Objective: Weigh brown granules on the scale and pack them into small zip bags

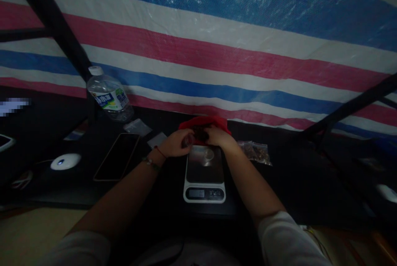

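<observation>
Seen from the head camera, the left hand [176, 143] and right hand [218, 137] meet just behind a kitchen scale [204, 174] on the dark desk [279, 179]; their fingers pinch a small dark item [198, 134], too dim to identify. A red bag [206, 123] sits just behind the scale; a water bottle [108, 97] stands well to its left.

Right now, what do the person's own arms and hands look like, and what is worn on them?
Both forearms are bare, with short pale sleeves ending near the elbows: left sleeve, right sleeve. The left wrist carries a thin red string and, just behind it, a darker bracelet. The left hand and right hand wear no gloves; no rings can be made out in the dim light.
</observation>
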### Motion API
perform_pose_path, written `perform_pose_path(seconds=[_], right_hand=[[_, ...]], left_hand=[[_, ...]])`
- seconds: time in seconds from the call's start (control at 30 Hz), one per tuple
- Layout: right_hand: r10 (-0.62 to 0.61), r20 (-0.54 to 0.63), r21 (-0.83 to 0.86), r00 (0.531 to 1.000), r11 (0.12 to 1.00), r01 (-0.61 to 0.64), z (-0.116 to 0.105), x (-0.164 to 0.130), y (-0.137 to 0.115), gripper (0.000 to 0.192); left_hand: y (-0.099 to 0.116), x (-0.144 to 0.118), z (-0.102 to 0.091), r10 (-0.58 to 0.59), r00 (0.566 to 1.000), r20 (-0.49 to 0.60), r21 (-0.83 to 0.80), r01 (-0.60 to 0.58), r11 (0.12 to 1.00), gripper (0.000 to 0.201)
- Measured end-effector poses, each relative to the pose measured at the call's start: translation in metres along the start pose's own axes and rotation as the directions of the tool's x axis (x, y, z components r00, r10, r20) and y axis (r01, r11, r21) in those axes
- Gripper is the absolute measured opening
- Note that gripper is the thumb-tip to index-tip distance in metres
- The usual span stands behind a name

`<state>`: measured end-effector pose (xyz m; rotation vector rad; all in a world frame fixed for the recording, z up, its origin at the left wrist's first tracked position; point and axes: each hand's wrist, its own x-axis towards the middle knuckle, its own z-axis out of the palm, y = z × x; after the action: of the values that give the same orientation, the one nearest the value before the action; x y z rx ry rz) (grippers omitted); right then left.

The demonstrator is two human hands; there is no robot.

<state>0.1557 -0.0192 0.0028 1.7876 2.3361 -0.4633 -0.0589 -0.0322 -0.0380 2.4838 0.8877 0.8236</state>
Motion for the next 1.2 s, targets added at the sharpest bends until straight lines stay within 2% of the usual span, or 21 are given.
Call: perform_pose_path(seconds=[0.13, 0.23, 0.43, 0.6, 0.77, 0.97, 1.07, 1.2], right_hand=[[0.023, -0.011, 0.029, 1.0, 0.999, -0.023, 0.003, 0.004, 0.001, 0.048], [0.049, -0.034, 0.035, 0.998, 0.998, -0.048, 0.007, 0.002, 0.003, 0.053], [0.002, -0.135, 0.1, 0.991, 0.995, 0.011, 0.017, 0.003, 0.008, 0.045], [-0.051, -0.223, 0.098, 0.974, 0.992, 0.074, 0.023, 0.011, 0.009, 0.04], [-0.082, -0.244, 0.088, 0.966, 0.99, 0.107, 0.021, 0.011, 0.007, 0.034], [-0.083, -0.311, 0.183, 0.947, 0.972, 0.146, 0.016, 0.007, 0.012, 0.029], [-0.094, -0.326, 0.196, 0.941, 0.967, 0.164, 0.016, 0.007, 0.014, 0.028], [-0.096, -0.341, 0.151, 0.935, 0.976, 0.155, 0.02, 0.006, 0.015, 0.036]], left_hand=[[0.007, 0.001, -0.001, 0.014, 1.0, -0.017, 0.002, -0.014, 1.0, 0.045], [0.021, 0.003, 0.0, 0.065, 0.997, 0.032, 0.01, -0.065, 0.998, 0.038], [0.052, 0.007, 0.011, 0.133, 0.981, 0.141, 0.039, -0.139, 0.989, 0.041], [0.06, 0.012, 0.02, 0.15, 0.971, 0.187, 0.066, -0.164, 0.984, 0.043], [0.059, 0.013, 0.023, 0.112, 0.972, 0.206, 0.11, -0.136, 0.985, 0.029], [0.036, 0.012, 0.023, -0.035, 0.999, 0.036, 0.119, 0.031, 0.992, 0.046], [0.027, 0.012, 0.022, -0.046, 0.998, 0.041, 0.125, 0.041, 0.991, 0.044], [0.023, 0.012, 0.025, -0.035, 0.999, 0.001, 0.097, 0.035, 0.995, 0.056]])
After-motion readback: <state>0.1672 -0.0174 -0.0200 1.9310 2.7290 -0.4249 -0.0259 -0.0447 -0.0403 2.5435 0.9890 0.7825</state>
